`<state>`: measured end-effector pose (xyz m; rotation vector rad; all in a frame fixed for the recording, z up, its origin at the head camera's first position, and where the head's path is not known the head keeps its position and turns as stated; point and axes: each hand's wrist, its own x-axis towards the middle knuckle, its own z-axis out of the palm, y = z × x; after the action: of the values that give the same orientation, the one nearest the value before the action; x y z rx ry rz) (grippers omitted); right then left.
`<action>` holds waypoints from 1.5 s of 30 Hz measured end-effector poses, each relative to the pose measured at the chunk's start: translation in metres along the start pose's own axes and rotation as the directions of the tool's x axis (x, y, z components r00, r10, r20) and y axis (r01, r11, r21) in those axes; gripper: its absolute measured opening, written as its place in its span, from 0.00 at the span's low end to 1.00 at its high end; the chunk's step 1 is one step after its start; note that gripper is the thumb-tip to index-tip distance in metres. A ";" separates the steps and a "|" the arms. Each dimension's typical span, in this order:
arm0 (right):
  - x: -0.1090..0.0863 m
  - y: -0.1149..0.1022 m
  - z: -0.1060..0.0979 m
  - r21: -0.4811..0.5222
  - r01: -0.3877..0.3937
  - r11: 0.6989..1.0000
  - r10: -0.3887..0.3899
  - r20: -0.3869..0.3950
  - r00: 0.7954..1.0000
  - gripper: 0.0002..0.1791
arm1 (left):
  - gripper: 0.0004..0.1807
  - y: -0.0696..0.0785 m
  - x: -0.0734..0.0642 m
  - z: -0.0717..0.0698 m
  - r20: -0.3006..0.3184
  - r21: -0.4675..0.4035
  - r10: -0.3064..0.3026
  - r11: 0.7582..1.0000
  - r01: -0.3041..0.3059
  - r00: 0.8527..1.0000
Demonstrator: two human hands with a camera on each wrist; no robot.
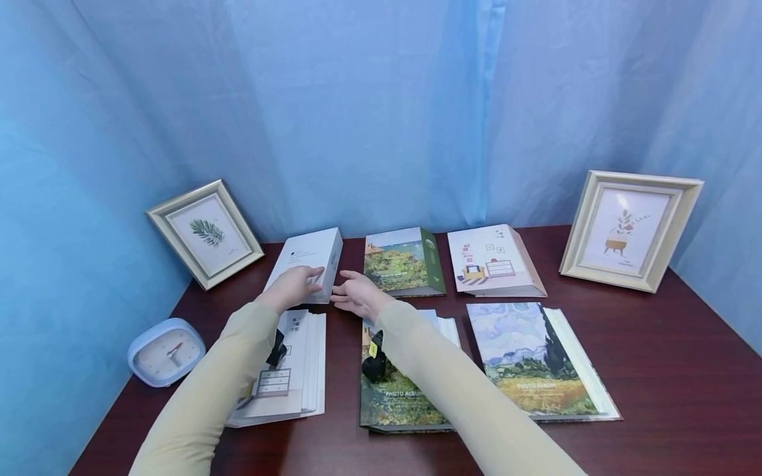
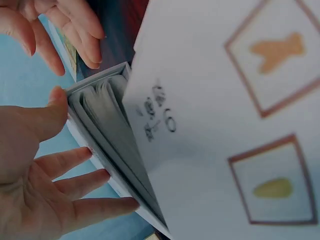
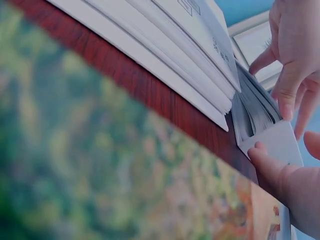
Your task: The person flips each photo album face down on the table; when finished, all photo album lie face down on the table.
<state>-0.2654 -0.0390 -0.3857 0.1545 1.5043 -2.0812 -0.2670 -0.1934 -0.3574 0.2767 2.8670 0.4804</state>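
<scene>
At the back left of the table lies a white slipcase (image 1: 305, 248), its side opening toward me with pale album pages (image 2: 107, 97) inside. My left hand (image 1: 293, 288) is over its near part, straight spread fingers on the cover and thumb at a corner. Beside its right side wall, my right hand (image 1: 359, 295) is held with extended, loosely parted fingers. In the right wrist view the right thumb (image 3: 270, 162) overlaps the white side wall. Below my left wrist lies a white album (image 1: 292, 390) with drawn furniture; under my right forearm is a green painted photo album (image 1: 393, 410).
A landscape photo album (image 1: 530, 357) lies at the right front. Along the back are a green slipcase (image 1: 395, 258) and a white illustrated slipcase (image 1: 491, 258). Picture frames stand at left (image 1: 205, 231) and right (image 1: 631, 228). A blue clock (image 1: 167, 352) sits at the left edge.
</scene>
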 end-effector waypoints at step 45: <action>-0.098 -0.056 -0.070 -0.429 0.128 0.894 -0.060 0.169 0.984 0.30 | 0.26 0.037 -0.041 0.012 -0.161 -0.380 0.107 0.911 -0.162 0.981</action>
<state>-0.2272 0.0726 -0.3243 -0.2493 1.8686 -1.7208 -0.2194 -0.1644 -0.3487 0.3836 2.8034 1.1234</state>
